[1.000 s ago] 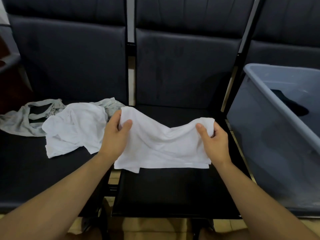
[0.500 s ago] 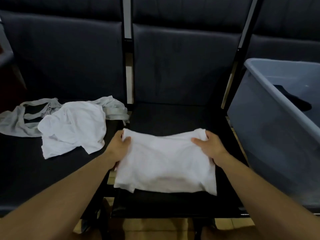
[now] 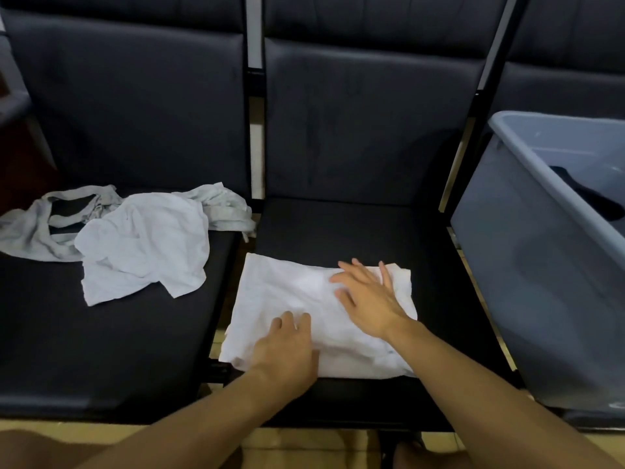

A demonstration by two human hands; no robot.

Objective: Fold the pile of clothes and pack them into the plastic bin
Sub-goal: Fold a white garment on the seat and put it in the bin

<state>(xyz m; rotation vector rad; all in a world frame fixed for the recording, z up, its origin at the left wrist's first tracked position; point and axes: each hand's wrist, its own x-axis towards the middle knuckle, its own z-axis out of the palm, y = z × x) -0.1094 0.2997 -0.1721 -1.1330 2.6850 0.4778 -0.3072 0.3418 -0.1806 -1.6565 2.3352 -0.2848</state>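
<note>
A folded white garment (image 3: 287,299) lies flat on the middle black seat (image 3: 355,231). My left hand (image 3: 287,346) rests palm down on its near edge, fingers loosely together. My right hand (image 3: 368,296) lies flat on its right half with fingers spread. Neither hand grips the cloth. On the left seat (image 3: 101,350) sits an unfolded white shirt (image 3: 145,245) over a crumpled grey garment (image 3: 37,228). The grey plastic bin (image 3: 541,265) stands on the right seat, with a dark piece of clothing (image 3: 588,198) inside.
Dark padded backrests (image 3: 365,123) rise behind the seats. A gap with a metal frame separates the left and middle seats. Tan floor shows below the front edge of the seats.
The white garment was held up by both hands, then laid down folded on the middle seat. Both hands let go and now press flat on top of it.
</note>
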